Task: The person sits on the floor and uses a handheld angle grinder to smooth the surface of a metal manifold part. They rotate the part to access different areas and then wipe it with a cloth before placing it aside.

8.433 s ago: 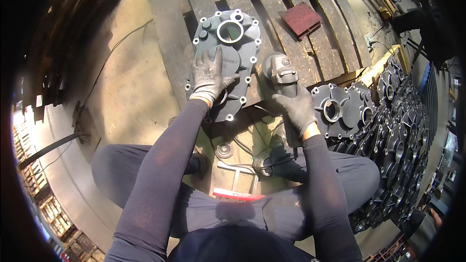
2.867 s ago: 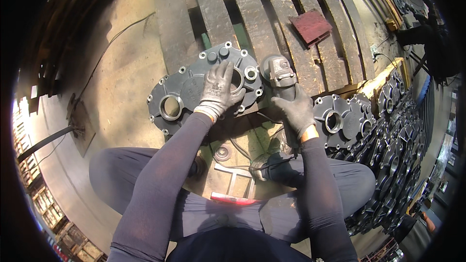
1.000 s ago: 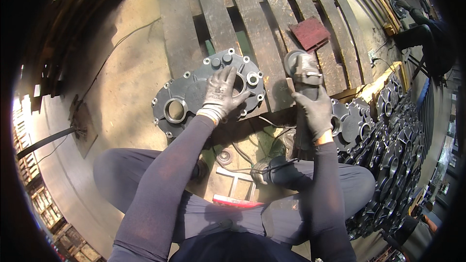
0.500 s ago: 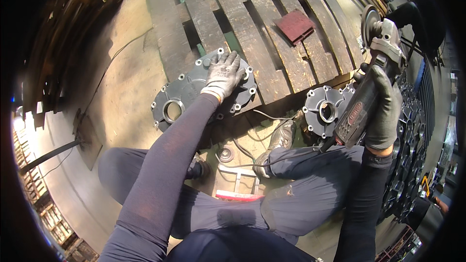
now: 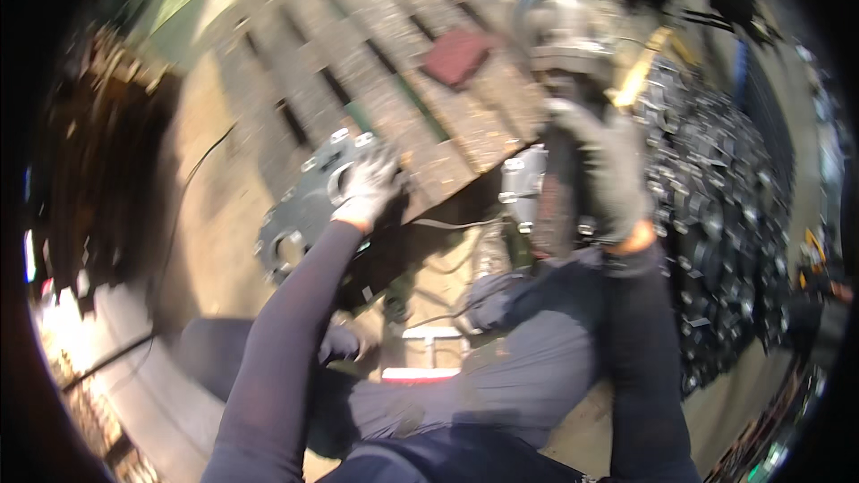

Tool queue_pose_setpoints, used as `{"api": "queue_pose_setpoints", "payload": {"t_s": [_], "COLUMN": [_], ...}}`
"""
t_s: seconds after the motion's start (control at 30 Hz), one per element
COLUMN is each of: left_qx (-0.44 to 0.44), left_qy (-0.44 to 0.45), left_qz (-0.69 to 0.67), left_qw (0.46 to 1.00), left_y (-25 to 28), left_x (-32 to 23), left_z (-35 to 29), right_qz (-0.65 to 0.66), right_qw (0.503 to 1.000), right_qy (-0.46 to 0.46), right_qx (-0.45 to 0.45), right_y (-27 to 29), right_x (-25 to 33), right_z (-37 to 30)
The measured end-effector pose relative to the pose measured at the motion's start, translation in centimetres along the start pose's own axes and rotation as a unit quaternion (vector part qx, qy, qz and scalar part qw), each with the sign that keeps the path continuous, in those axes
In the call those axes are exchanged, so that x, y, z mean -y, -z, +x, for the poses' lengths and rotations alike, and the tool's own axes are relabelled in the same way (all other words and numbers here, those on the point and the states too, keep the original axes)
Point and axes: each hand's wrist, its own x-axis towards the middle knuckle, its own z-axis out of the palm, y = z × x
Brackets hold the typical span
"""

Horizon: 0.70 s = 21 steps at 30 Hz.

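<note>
My left hand (image 5: 370, 184), in a pale glove, is at the right edge of a dark grey cast metal cover (image 5: 309, 212). Its fingers look bent over the rim, though motion blurs them. Round holes and small bright bolt bosses show on the cover, which lies at the near left edge of a wooden pallet (image 5: 358, 45). On the right, my gloved right hand (image 5: 613, 174) is wrapped around the body of an angle grinder (image 5: 561, 183), held upright with its disc end away from me. Partly behind the grinder is another grey metal cover (image 5: 523, 181).
A dark red block or pad (image 5: 456, 57) lies on the pallet. At the right stands a large pile of dark metal castings (image 5: 707, 215). Stacked wood (image 5: 107, 170) is at the left. A cable (image 5: 192, 179) runs over the floor, and a metal frame (image 5: 429, 336) lies between my legs.
The view has swung right and blurred. My left hand now sits at the cover's right edge, leaving a second hole uncovered. The grinder remains in my right hand, closer to the middle of the picture.
</note>
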Motion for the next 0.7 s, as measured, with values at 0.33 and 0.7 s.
{"api": "queue_pose_setpoints", "payload": {"t_s": [0.33, 0.7], "left_qx": [0.077, -0.453], "left_qy": [0.101, -0.069], "left_qz": [-0.137, -0.326], "left_qw": [0.982, 0.827], "left_y": [9.3, 39.8], "left_x": [-10.1, -28.7], "left_z": [1.3, -5.6], "right_qz": [0.118, 0.135], "right_qw": [0.992, 0.988], "right_qy": [0.038, 0.068], "right_qx": [0.010, 0.036], "right_y": [1.4, 0.5], "right_x": [-3.2, -2.2], "right_z": [2.7, 0.7]}}
